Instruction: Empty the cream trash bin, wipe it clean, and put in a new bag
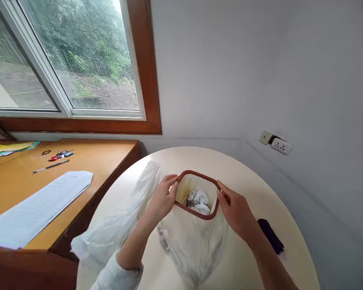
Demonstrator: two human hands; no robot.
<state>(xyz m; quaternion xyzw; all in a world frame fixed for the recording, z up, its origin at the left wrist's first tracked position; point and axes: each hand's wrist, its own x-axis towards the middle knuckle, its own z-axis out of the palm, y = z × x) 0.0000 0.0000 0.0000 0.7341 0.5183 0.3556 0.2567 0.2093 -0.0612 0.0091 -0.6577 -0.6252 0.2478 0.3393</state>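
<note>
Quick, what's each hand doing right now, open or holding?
Left hand: closed, holding the left edge of the whitish, brown-rimmed, rounded-rectangular bin.
Right hand: closed, holding that bin's right edge.

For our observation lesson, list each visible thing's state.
Brown-rimmed rectangular bin: open, gripped by left hand and right hand.
Crumpled white waste: inside bin.
Translucent plastic bag: loose, rumpled.
White paper sheets: lying flat.
White plastic wall socket: nothing plugged in.
White-framed glass window: open or shut unclear.

no text is readable; the lines on the white papers [40, 209] are too faint.
</note>
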